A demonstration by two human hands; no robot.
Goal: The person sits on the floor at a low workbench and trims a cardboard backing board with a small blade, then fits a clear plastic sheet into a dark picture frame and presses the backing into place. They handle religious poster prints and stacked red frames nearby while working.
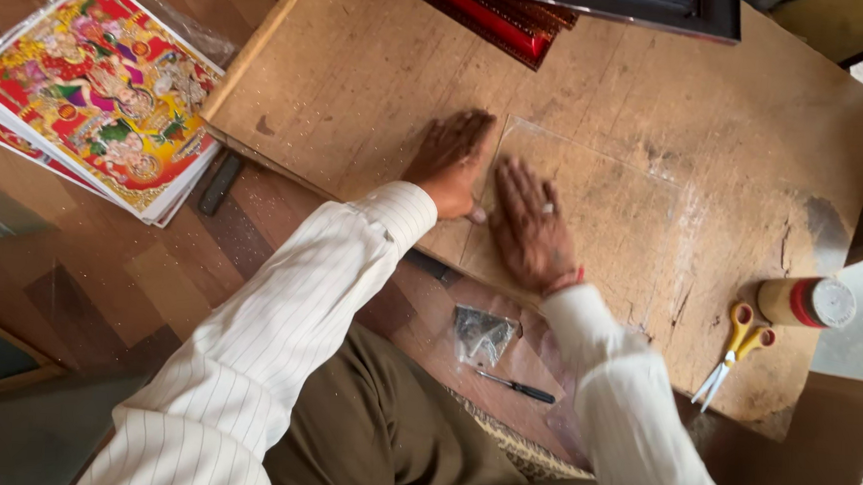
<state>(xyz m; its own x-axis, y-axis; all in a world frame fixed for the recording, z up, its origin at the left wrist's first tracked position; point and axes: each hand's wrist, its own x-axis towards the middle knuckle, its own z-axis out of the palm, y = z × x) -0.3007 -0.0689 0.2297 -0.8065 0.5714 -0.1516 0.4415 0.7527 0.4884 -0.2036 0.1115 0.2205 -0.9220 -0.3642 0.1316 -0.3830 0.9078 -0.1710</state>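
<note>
A: What's on the left?

B: Stack of colourful printed pictures (100,87) lying on the floor, far left, well apart from my hands. A dark flat bar (220,182) lies just beside the near-left edge of the wooden board (382,63).

A: Hands?

B: My left hand (451,160) is flat on the board, palm down, fingers together and extended, gripping nothing. It sits right at the left edge of the clear glass sheet (610,213). My right hand (531,228) is just beside it, flat on the sheet, fingers slightly spread, pressing, not clamped on anything.

A: Where's the sheet?

B: Lying flat on the board, mid-right, under my right palm.

A: Near side?

B: Small clear bag of dark bits (484,332) and a black-handled screwdriver (517,386) on the floor by my knee.

A: Right?

B: Yellow-handled scissors (736,352) on the board's near-right corner; a cylindrical container with a red band (807,302) just beyond them. Dark and red frames (522,16) at the far edge.
</note>
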